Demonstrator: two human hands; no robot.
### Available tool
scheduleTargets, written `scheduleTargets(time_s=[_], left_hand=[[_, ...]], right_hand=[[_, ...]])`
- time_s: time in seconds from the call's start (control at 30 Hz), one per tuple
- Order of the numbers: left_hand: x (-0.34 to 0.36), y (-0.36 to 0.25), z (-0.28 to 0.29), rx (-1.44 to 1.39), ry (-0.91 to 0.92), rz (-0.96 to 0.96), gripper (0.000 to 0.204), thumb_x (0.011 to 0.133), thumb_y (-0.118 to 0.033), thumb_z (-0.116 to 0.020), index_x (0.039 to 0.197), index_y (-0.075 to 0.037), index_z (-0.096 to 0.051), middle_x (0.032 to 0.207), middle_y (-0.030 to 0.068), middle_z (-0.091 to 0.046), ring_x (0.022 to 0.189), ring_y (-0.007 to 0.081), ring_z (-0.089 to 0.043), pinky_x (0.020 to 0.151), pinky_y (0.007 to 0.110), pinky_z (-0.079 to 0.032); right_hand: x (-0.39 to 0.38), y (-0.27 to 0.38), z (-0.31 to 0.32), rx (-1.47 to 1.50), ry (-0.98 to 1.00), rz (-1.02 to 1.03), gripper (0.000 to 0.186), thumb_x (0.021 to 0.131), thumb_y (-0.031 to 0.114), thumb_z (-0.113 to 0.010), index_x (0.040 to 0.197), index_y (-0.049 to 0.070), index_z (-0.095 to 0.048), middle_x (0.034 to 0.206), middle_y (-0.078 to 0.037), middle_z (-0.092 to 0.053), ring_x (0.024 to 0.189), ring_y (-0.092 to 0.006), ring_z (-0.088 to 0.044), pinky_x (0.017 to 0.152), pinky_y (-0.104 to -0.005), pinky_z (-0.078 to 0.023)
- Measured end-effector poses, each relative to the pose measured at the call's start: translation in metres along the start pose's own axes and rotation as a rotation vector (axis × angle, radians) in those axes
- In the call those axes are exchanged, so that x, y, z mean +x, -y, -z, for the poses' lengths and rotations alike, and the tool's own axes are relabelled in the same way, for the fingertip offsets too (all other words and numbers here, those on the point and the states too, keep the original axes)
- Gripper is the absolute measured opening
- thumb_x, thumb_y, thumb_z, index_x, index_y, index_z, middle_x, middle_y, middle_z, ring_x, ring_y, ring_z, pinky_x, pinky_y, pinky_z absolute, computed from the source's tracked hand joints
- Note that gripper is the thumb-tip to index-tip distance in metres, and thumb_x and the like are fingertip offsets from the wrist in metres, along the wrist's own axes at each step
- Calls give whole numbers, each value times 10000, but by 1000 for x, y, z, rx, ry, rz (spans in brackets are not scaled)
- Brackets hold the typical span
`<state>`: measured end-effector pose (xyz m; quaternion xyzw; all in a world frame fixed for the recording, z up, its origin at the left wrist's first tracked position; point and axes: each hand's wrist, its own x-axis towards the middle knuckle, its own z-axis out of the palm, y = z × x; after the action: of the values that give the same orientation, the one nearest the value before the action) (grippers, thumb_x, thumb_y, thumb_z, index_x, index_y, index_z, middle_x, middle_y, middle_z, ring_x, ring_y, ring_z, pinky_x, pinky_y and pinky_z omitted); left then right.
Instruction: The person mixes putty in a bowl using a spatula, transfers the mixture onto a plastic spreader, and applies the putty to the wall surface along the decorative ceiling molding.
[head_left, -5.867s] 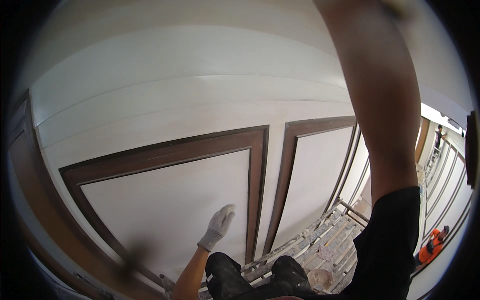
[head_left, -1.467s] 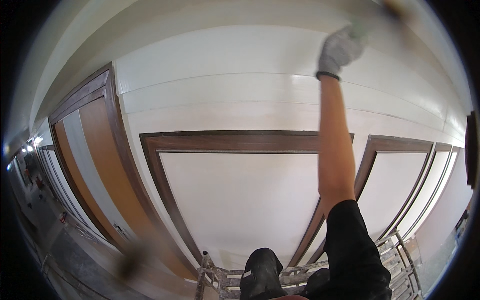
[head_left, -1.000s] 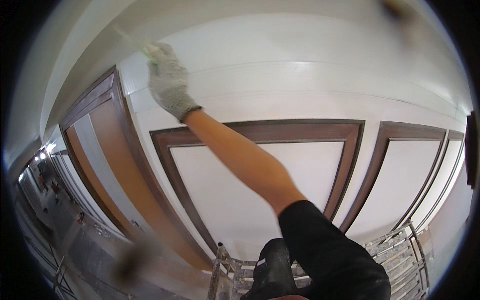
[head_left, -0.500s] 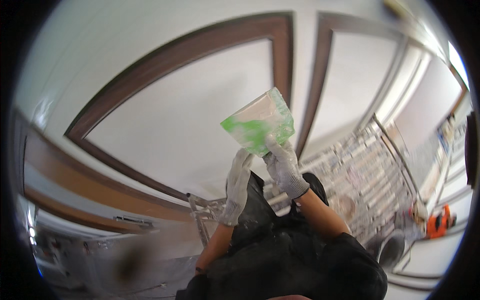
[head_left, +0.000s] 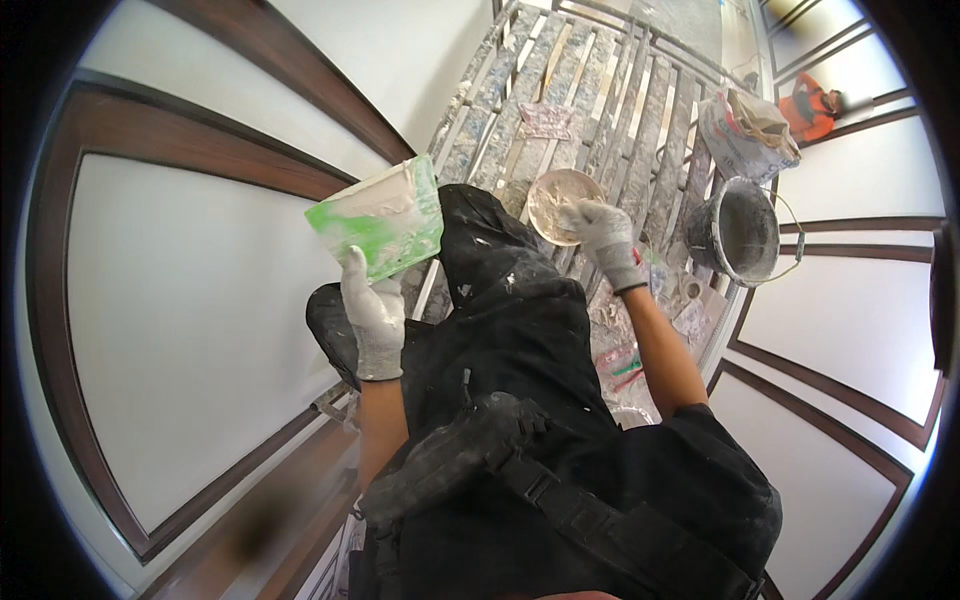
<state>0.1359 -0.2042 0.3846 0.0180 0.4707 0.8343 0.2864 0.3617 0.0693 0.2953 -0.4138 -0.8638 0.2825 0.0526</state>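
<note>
My gloved left hand (head_left: 372,318) grips a green plastic putty spreader (head_left: 385,222) by its lower edge, thumb laid over its face. Pale putty covers much of the wide blade, which is held up beside my left knee. To the right, my gloved right hand (head_left: 603,240) is at the near right rim of a round bowl (head_left: 548,192) smeared with putty. Its fingers are curled and reach over the bowl's inside. A small red bit shows beside that wrist; what the fingers hold, if anything, is hidden.
The bowl rests on a putty-stained slatted platform (head_left: 630,120). On its right stand a dark bucket (head_left: 705,232) with a wire handle and an open sack (head_left: 740,140). A person in orange (head_left: 808,112) is farther off. White panels with brown trim (head_left: 200,330) rise at left.
The view has swung toward the platform and bowl. My right hand has left the spreader and moved to the bowl, while the left now holds the spreader alone.
</note>
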Motion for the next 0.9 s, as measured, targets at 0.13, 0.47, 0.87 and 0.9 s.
scheduleTargets(time_s=[0.13,0.47,0.87,0.9], left_hand=[[11,9,19,-103,-38,111,558,1045,-260,-613,1527,-66,-408,1484,147,-532,1398,314,-498,1177,563,-410],[0,15,46,-48,-10,54,483,1001,-111,-611,1456,-6,-485,1421,152,-596,1342,325,-568,1144,547,-461],[-6,14,59,-29,-138,-7,489,999,-98,-603,1458,10,-474,1425,175,-586,1342,333,-567,1149,562,-447],[-6,17,59,-35,-148,-3,489,1000,-98,-602,1459,10,-474,1426,175,-586,1344,334,-566,1150,562,-446]], right_hand=[[6,-107,-51,-505,-71,109,417,949,364,-691,1309,160,-645,1099,-174,-705,960,-360,-702,853,-488,-564],[47,-114,-72,-407,240,24,298,990,286,-545,1224,154,-674,996,-198,-741,960,-388,-733,832,-525,-578],[177,-41,-115,-608,374,430,282,922,191,-576,1051,64,-793,1053,-213,-768,993,-385,-745,889,-499,-579],[176,-50,-123,-616,386,437,280,923,198,-582,1050,63,-792,1057,-212,-768,996,-383,-745,895,-496,-578]])
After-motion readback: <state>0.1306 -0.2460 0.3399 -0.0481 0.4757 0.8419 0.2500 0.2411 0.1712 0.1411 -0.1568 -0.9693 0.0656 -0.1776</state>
